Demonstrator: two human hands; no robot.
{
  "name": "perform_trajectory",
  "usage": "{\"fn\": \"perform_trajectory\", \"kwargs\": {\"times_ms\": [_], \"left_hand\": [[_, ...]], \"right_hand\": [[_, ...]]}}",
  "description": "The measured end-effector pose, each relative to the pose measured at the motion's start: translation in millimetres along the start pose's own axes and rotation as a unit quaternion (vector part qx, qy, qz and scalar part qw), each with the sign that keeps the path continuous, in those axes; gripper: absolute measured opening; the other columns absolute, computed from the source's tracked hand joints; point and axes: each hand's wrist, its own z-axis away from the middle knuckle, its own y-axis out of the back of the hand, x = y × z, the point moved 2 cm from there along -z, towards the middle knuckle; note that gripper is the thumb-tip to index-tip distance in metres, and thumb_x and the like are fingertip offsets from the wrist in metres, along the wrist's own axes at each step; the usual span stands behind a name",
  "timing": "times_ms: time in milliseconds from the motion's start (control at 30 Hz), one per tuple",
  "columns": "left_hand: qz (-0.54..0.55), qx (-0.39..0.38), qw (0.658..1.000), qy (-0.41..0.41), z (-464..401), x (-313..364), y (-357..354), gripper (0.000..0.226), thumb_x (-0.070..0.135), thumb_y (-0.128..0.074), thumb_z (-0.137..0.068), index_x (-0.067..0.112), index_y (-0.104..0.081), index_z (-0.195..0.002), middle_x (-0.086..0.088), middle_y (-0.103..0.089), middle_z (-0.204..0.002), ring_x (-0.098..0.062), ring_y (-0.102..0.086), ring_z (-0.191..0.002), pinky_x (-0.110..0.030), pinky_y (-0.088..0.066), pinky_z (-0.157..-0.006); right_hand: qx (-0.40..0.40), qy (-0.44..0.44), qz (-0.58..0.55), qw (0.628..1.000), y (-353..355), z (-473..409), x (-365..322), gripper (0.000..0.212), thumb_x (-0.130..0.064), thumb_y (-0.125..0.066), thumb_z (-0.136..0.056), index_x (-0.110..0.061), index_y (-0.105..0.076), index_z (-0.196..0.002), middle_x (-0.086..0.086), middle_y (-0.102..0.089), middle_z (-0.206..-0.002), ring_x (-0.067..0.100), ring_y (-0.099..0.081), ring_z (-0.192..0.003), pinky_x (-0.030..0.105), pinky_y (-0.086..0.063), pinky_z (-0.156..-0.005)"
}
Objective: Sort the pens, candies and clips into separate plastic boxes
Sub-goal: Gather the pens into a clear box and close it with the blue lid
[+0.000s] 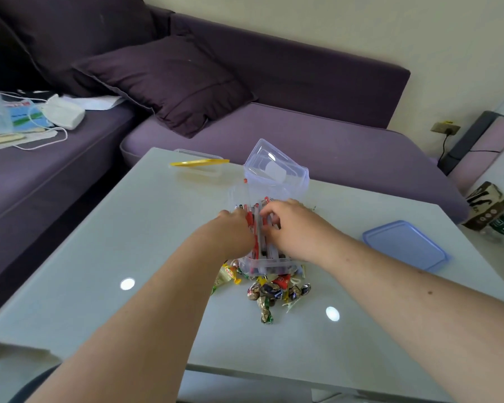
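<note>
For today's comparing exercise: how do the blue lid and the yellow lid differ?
The blue lid lies flat on the table at the right; the yellow lid rests on a clear box at the far edge. Blue looks broader; yellow shows as a thin strip. Neither is being touched.

Glossy smooth table (pixel 105 257), clear plastic box (pixel 274 266), shiny foil-wrapped candies (pixel 269 292), matt cloth sofa (pixel 303 129)

Even, soft daylight filled the scene, with no hard shadows. Two oval ceiling-light reflections glared on the glossy table (pixel 105 228), one beside the left forearm and one just short of the right hand (pixel 298 228), between the two forearms. Wide-angle distortion bowed the sofa (pixel 303 82) beyond the hands and stretched the forearms at the lower edge. The pens (pixel 252 228) between the hands appeared slightly smeared; the whole frame was soft
</note>
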Motion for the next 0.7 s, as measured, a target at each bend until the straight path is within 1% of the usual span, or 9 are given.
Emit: {"fn": "perform_trajectory", "kwargs": {"times_ms": [67, 167, 267, 300, 367, 467, 533, 600, 700], "left_hand": [[-0.008, -0.002, 1.0, -0.005, -2.1, -4.0, -2.4, 0.048, 0.016, -0.037, -0.094, 0.017, -0.04, -0.141, -0.012, -0.044, -0.142, -0.036, -0.05, -0.12, -0.048, -0.045, -0.099], [0.001, 0.016, 1.0, -0.018, -3.9, -7.8, -6.4, 0.055, 0.022, -0.037, -0.095, 0.025, -0.032, -0.149, -0.012, -0.043, -0.142, -0.039, -0.051, -0.119, -0.045, -0.045, -0.095], [0.013, 0.036, 0.999, -0.025, -4.3, -9.2, -7.6, 0.059, 0.028, -0.04, -0.093, 0.035, -0.03, -0.151, -0.014, -0.046, -0.139, -0.039, -0.053, -0.119, -0.044, -0.046, -0.095], [0.013, 0.041, 0.999, -0.027, -4.4, -9.0, -7.5, 0.058, 0.027, -0.041, -0.093, 0.035, -0.031, -0.15, -0.015, -0.047, -0.136, -0.039, -0.055, -0.116, -0.042, -0.046, -0.092], [0.004, 0.046, 0.999, -0.029, -3.3, -7.6, -6.3, 0.054, 0.026, -0.042, -0.094, 0.032, -0.035, -0.147, -0.016, -0.05, -0.131, -0.039, -0.056, -0.112, -0.041, -0.046, -0.086], [-0.017, 0.051, 0.998, -0.025, -2.1, -5.1, -5.1, 0.036, 0.021, -0.042, -0.095, 0.014, -0.045, -0.13, -0.019, -0.054, -0.124, -0.038, -0.057, -0.107, -0.039, -0.045, -0.081], [0.0, 0.075, 0.997, -0.029, -1.7, -3.8, -5.1, 0.026, 0.015, -0.042, -0.095, 0.008, -0.046, -0.12, -0.019, -0.057, -0.117, -0.037, -0.059, -0.1, -0.037, -0.041, -0.073], [0.028, 0.102, 0.994, -0.037, -2.3, -2.9, -4.8, 0.022, 0.011, -0.043, -0.096, 0.007, -0.046, -0.117, -0.019, -0.061, -0.112, -0.036, -0.059, -0.091, -0.035, -0.039, -0.068], [0.054, 0.126, 0.99, -0.035, -4.3, -3.7, -4.9, 0.012, 0.012, -0.045, -0.094, 0.012, -0.043, -0.105, -0.018, -0.064, -0.103, -0.032, -0.052, -0.079, -0.035, -0.035, -0.06]], "right_hand": [[-0.008, 0.001, 0.016, 1.0, -0.1, -8.6, -4.0, 0.035, -0.04, -0.06, -0.096, -0.037, -0.057, -0.131, -0.006, -0.055, -0.123, 0.016, -0.061, -0.101, 0.035, -0.052, -0.091], [-0.086, -0.006, 0.071, 0.994, -7.2, -20.8, -8.2, 0.036, -0.032, -0.062, -0.095, -0.035, -0.057, -0.131, 0.003, -0.056, -0.131, 0.023, -0.064, -0.101, 0.039, -0.055, -0.089], [-0.019, -0.004, 0.047, 0.999, -6.9, -25.5, -4.9, 0.027, -0.019, -0.057, -0.096, -0.038, -0.062, -0.115, 0.0, -0.053, -0.128, 0.023, -0.063, -0.1, 0.034, -0.051, -0.084], [0.012, 0.0, 0.036, 0.999, -6.7, -25.9, -3.0, 0.022, -0.019, -0.055, -0.097, -0.038, -0.062, -0.108, -0.002, -0.053, -0.122, 0.021, -0.062, -0.094, 0.036, -0.051, -0.083], [0.02, 0.007, 0.034, 0.999, -9.1, -27.2, 0.4, 0.011, -0.027, -0.055, -0.099, -0.035, -0.061, -0.105, -0.005, -0.054, -0.115, 0.017, -0.061, -0.09, 0.038, -0.052, -0.082], [0.034, 0.009, 0.016, 0.999, -12.3, -29.9, 3.9, 0.017, -0.035, -0.052, -0.099, -0.036, -0.062, -0.113, -0.007, -0.059, -0.117, 0.014, -0.061, -0.097, 0.04, -0.054, -0.087], [0.046, 0.024, 0.022, 0.998, -11.3, -32.1, 1.7, 0.033, -0.033, -0.05, -0.1, -0.038, -0.057, -0.132, -0.006, -0.055, -0.131, 0.018, -0.055, -0.118, 0.041, -0.048, -0.099], [0.002, 0.038, 0.093, 0.995, -13.8, -33.6, -3.3, 0.043, -0.037, -0.048, -0.1, -0.041, -0.05, -0.143, -0.006, -0.049, -0.145, 0.023, -0.044, -0.133, 0.041, -0.038, -0.107], [-0.029, 0.046, 0.139, 0.989, -20.6, -35.8, -5.6, 0.043, -0.045, -0.045, -0.1, -0.043, -0.051, -0.142, -0.008, -0.05, -0.147, 0.024, -0.039, -0.136, 0.043, -0.032, -0.109]]}}
